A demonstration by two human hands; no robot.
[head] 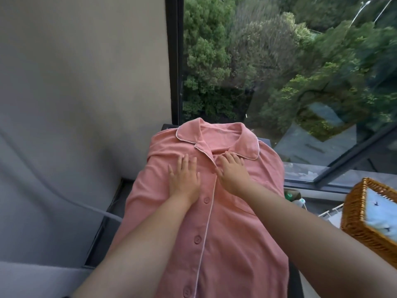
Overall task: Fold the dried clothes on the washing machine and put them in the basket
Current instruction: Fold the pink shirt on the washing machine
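I am looking down into a narrow balcony corner, with a plain grey wall [75,82] on the left and a tall dark-framed window [279,61] showing treetops far below. The long salmon-pink button-front pyjama shirt with white piping [225,233] lies face up and buttoned. It covers nearly all of the dark top of the washing machine [266,141], with its collar towards the glass and its hem running out of view towards me. The woven honey-coloured wicker basket [352,214] sits low to my right, apart from the shirt, with a pale blue folded cloth [380,211] already inside. My left hand [183,179] lies flat on the chest panel with its fingers straight and spread, gripping nothing. My right hand [233,171] presses flat just below the collar, fingers extended, also holding nothing. I judge this to be smoothing before the first fold. The main risk is the shirt's overhang. Cloth drapes past both long sides of the machine, and a hard sweep could drag it into the dark gap by the wall, where a grey hose [64,203] runs. It could equally go off the right edge towards the green-capped bottle [290,194] below. Pressing unevenly could also crease the placket. The free room is on the right, towards the basket. The left side is hemmed in by the wall, and the glass closes off the far end.
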